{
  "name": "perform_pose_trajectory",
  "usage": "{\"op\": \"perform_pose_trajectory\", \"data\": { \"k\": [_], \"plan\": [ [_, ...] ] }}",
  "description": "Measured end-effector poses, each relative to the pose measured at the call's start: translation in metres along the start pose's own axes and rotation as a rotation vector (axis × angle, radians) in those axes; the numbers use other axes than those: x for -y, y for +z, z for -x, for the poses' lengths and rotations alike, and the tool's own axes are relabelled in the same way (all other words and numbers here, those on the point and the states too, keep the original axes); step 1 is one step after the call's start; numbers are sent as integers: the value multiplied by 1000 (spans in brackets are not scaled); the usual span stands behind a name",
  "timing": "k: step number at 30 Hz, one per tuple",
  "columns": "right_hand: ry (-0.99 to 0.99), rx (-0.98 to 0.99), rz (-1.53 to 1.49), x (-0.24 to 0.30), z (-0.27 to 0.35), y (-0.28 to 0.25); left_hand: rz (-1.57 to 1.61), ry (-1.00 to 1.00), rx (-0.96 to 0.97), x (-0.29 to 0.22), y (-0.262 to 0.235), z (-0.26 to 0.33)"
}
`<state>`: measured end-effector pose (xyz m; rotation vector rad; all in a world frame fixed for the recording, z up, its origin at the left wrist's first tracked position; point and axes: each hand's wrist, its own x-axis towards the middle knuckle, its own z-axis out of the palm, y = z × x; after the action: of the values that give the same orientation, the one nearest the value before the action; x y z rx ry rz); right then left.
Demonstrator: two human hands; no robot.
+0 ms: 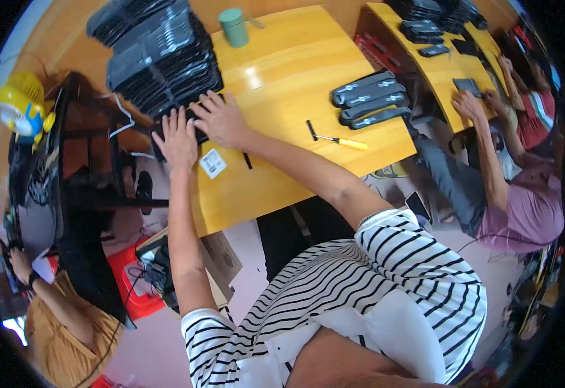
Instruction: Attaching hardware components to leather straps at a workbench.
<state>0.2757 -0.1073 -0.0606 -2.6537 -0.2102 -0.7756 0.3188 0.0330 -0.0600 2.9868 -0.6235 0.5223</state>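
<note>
Both hands lie flat on a black tray (195, 129) at the left edge of the yellow tabletop (295, 71), just in front of a tall stack of black trays (159, 55). The left hand (177, 139) and the right hand (221, 119) have their fingers spread, pressing down rather than pinching. The tray looks like thin moulded plastic, light, glossy and somewhat bendy, so it is probably best gripped at its two short ends. A yellow-handled screwdriver (340, 140) lies well apart to the right.
</note>
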Motion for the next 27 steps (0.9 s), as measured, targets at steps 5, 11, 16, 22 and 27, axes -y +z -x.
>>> {"op": "perform_pose_trajectory", "data": {
  "k": [5,11,16,22,27],
  "plan": [
    [-24,-158,-74,-1,28,-73,4,-25,62,5,-7,2],
    [228,-258,-121,-87,142,-166,28,-31,-18,1,-15,-2],
    [709,-422,57,-192,233,-228,104,3,-256,-36,-50,-6],
    [888,-288,-159,-286,262,-238,621,385,-91,-186,-68,-15],
    [597,99,-127,-282,237,-255,473,656,54,-308,-35,-14]
  ]
}}
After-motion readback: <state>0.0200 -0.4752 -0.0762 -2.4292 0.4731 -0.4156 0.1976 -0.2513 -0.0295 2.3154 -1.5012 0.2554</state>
